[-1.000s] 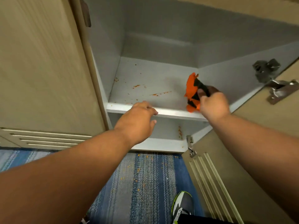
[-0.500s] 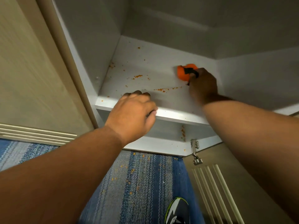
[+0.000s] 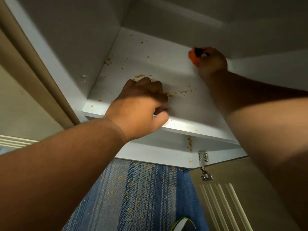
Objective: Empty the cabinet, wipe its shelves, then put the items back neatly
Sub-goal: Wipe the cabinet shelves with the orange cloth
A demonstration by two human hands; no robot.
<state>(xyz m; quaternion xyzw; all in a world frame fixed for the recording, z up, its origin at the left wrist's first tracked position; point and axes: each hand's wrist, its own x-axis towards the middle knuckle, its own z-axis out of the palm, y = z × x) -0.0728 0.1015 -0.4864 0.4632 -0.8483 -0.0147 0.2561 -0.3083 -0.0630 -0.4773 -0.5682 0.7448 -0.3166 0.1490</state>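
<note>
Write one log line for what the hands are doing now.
step: wiping shelf | right hand: grips orange cloth, back right corner | left hand: curled, rests on shelf front | crumbs: on shelf

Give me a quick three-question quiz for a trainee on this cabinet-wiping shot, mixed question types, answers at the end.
1. True or false: the right hand grips an orange cloth.
2. Where on the upper shelf is that cloth? A, at the front edge; B, near the back right corner; C, against the left wall.
3. Fill in: small orange ___ lie scattered on the shelf and on the blue striped rug below.

Key: 1 true; 2 B; 3 crumbs.
</note>
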